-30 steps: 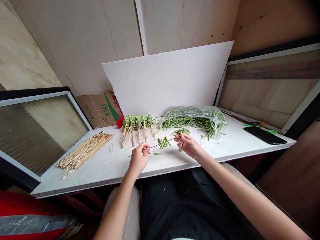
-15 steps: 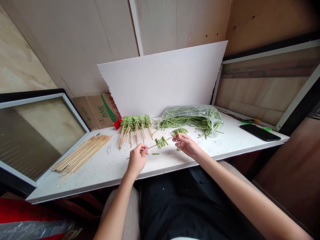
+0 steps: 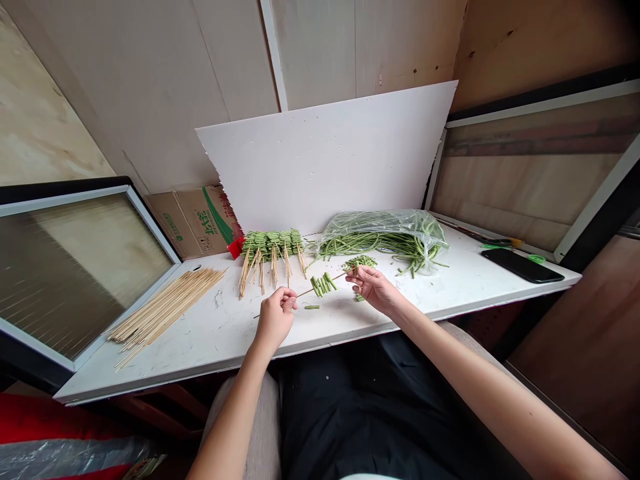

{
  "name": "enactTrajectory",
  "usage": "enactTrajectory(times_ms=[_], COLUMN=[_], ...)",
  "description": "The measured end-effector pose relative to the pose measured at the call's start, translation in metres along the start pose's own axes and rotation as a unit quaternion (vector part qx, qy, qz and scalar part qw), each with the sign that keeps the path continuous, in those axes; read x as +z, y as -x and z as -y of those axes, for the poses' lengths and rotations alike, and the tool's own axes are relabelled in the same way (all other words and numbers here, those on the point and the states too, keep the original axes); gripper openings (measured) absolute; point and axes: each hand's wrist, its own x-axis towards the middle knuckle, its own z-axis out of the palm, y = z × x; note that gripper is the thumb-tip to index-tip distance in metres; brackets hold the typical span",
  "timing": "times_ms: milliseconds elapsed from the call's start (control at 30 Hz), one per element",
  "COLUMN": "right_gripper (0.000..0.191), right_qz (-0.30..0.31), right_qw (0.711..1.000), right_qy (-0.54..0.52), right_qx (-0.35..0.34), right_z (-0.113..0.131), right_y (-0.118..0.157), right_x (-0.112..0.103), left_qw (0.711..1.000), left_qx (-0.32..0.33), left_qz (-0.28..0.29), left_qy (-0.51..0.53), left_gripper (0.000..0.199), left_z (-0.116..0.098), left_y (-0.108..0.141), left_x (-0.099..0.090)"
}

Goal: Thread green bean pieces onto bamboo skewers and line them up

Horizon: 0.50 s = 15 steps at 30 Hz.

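My left hand (image 3: 278, 313) is closed around a thin bamboo skewer (image 3: 304, 293), tilted up to the right above the table. Several short green bean pieces (image 3: 323, 285) are threaded side by side along its middle. At the skewer's far end, my right hand (image 3: 373, 288) pinches a cut piece of green bean (image 3: 356, 269) against the tip. Fingers partly hide how far the tip goes into it. Behind the right hand lies a small pile of cut bean pieces (image 3: 361, 261). A single loose piece (image 3: 313, 307) rests on the table below the skewer.
Bare skewers (image 3: 167, 310) lie in a bundle at the left. Filled bean skewers (image 3: 273, 243) are stacked at the back, sticks toward me. Long beans spill from a clear plastic bag (image 3: 385, 223). A black phone (image 3: 523, 265) lies right on the white table (image 3: 240, 350); a cardboard box (image 3: 193, 223) stands behind.
Both hands keep nearly the same position and grip on the skewer. The whole view has shifted very slightly.
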Motion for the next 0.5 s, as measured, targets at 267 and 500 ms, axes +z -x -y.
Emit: enactTrajectory(times_ms=[267, 500], right_gripper=[0.034, 0.032], right_qz=[0.014, 0.024], right_qw=[1.000, 1.000], right_qy=[0.019, -0.020], right_qx=[-0.006, 0.005], right_z=[-0.0004, -0.0003], right_y=[-0.0004, -0.0004], right_x=[-0.0021, -0.0011], left_qw=[1.000, 1.000], left_qx=[-0.002, 0.003], left_qz=[0.003, 0.000], left_qy=[-0.003, -0.008], left_gripper=[0.011, 0.011], left_z=[-0.0001, 0.0017], left_y=[0.0003, 0.0002], left_x=[-0.0008, -0.0006])
